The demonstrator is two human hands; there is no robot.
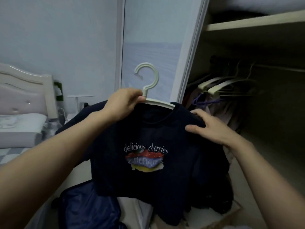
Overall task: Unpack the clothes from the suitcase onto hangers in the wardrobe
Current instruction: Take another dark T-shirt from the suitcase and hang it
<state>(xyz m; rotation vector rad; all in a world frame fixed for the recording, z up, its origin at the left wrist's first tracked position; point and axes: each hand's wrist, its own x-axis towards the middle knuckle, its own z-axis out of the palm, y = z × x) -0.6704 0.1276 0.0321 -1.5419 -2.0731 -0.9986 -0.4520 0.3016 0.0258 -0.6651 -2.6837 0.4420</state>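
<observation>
1. Hanging stage, head view: a dark T-shirt (pixel 148 146) with a printed cherry design sits on a pale plastic hanger (pixel 149 90), held up in front of the open wardrobe (pixel 247 63).
2. Left hand (pixel 123 104): fingers curled round the hanger at the base of its hook, carrying the weight.
3. Right hand (pixel 212 126): fingers straight and spread, lying flat on the shirt's shoulder over the hanger arm; it presses or smooths the cloth and grips nothing.
4. Shirt fit: the collar sits round the hanger neck; one hanger arm shows bare between the hook and the collar, so the shirt seems not quite centred. This is a judgement only.
5. Wardrobe: a rail (pixel 280 68) runs in the dim upper part, with several hangers (pixel 214 86) on it and clothes beneath; a shelf (pixel 255 22) lies above.
6. Suitcase (pixel 87 207): blue, low in the view, below the shirt; its contents cannot be told.
7. Bed (pixel 21 123): to the left, well apart.
8. Step in hand: settling the shirt on its hanger.
9. Next move calls for: lifting the hook over the rail into a gap beside the hung hangers, with the shoulder kept from slipping.
</observation>
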